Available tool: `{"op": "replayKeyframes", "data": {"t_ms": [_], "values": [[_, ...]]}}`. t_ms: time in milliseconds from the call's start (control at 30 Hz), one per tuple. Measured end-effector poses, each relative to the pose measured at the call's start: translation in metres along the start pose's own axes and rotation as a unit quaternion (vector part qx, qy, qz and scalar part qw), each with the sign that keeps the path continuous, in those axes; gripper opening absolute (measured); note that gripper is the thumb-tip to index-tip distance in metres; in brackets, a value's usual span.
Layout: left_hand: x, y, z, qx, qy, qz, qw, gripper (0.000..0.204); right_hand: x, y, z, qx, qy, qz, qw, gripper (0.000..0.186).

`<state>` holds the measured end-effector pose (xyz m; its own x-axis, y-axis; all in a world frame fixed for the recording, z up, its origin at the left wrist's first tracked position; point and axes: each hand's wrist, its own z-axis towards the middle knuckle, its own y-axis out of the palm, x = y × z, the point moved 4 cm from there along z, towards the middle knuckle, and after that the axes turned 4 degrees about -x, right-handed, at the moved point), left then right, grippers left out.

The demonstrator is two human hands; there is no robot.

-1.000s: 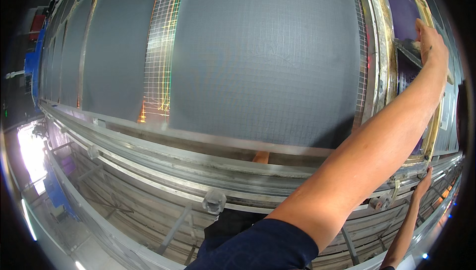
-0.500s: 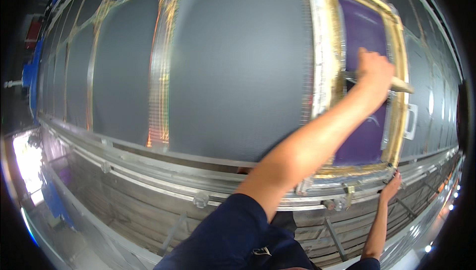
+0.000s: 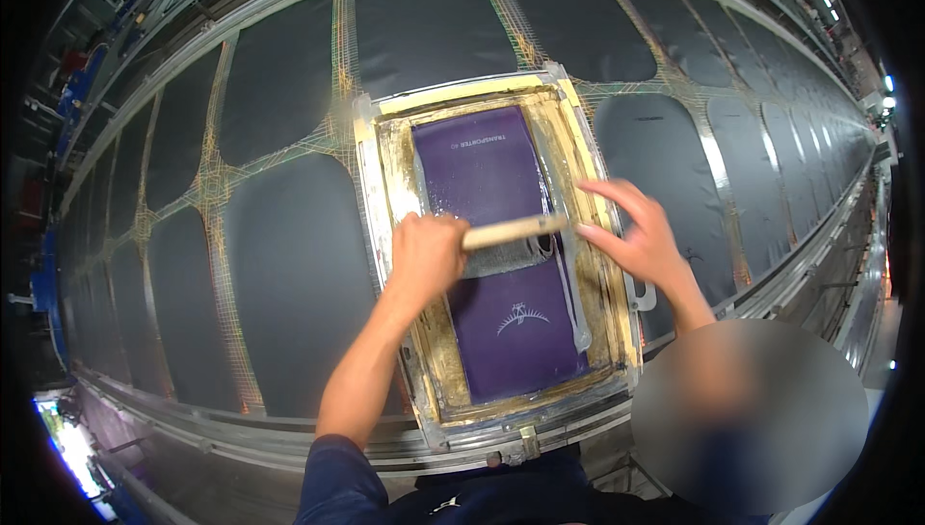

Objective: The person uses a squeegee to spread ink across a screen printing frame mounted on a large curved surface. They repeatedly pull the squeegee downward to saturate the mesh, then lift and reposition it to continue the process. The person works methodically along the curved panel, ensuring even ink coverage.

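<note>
A screen-printing frame [image 3: 453, 94] with yellowed, taped edges lies in the middle over dark grey panels. Its purple screen area [image 3: 506, 332] carries pale lettering and a small emblem. Across that purple area rests a squeegee [image 3: 515, 231] with a pale wooden handle. My left hand [image 3: 429, 253] is closed around the handle's left end. By the handle's right end my right hand [image 3: 641, 236] is open, thumb and fingers apart; whether the thumb touches the wood I cannot tell. A glossy strip of clear paste [image 3: 576, 318] runs down the screen's right side.
Rows of dark grey panels [image 3: 289, 265] on a long table stretch left and right, divided by strips of coloured threads. A metal rail [image 3: 212, 438] follows the near edge. A white handle [image 3: 640, 292] juts from the frame's right side. A blurred oval hides the lower right.
The frame now appears further left, in the middle of the view. My left hand still grips the squeegee. My right hand has left the frame's near right corner and come up beside the handle.
</note>
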<state>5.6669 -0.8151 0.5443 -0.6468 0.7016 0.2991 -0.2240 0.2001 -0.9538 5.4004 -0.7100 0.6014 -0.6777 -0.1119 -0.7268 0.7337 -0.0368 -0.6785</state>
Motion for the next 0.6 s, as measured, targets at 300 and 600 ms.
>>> {"op": "replayKeyframes", "data": {"t_ms": [300,600], "values": [[-0.079,-0.022,0.18,-0.02,-0.041,0.031,0.999,0.034,0.088,0.049,0.237,-0.211,-0.033,-0.168,0.962,0.042],[-0.099,-0.019,0.203,-0.072,-0.133,0.006,0.989,0.04,0.11,0.058,0.271,-0.169,-0.057,-0.143,0.974,0.038]]}}
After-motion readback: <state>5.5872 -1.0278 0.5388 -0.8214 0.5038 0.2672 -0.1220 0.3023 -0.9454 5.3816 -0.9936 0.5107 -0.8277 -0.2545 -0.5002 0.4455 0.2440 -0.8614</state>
